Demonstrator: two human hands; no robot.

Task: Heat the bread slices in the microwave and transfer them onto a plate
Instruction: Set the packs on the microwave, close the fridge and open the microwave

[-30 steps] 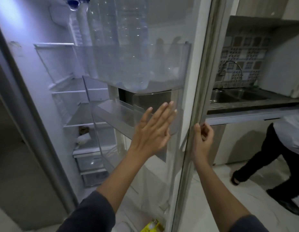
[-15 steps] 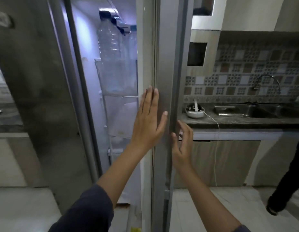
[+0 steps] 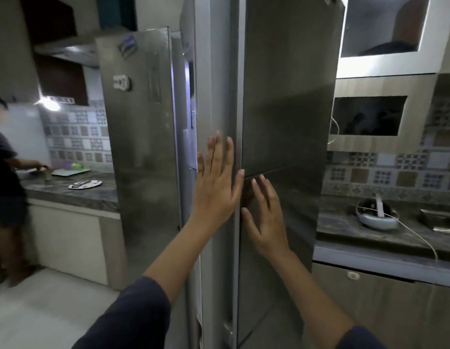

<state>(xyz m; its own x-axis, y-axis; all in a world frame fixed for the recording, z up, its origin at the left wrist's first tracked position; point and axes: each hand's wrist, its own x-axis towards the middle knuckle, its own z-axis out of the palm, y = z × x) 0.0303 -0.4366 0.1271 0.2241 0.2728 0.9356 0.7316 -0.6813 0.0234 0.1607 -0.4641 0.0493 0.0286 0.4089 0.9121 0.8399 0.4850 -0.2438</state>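
pressing fridge door (image 3: 281,102) w/ left hand (image 3: 216,182) on its edge, right hand (image 3: 266,222) on front; both flat, fingers straight.

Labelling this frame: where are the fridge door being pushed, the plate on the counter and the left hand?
fridge door (image 3: 289,96), head view, steel front panel.
plate (image 3: 100,182), head view, right rim.
left hand (image 3: 216,187), head view, its back.

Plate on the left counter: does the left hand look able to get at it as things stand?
Probably not. The left hand lies flat on the fridge door, while the plate sits on the counter past the fridge's other door; it looks too far without a step over.
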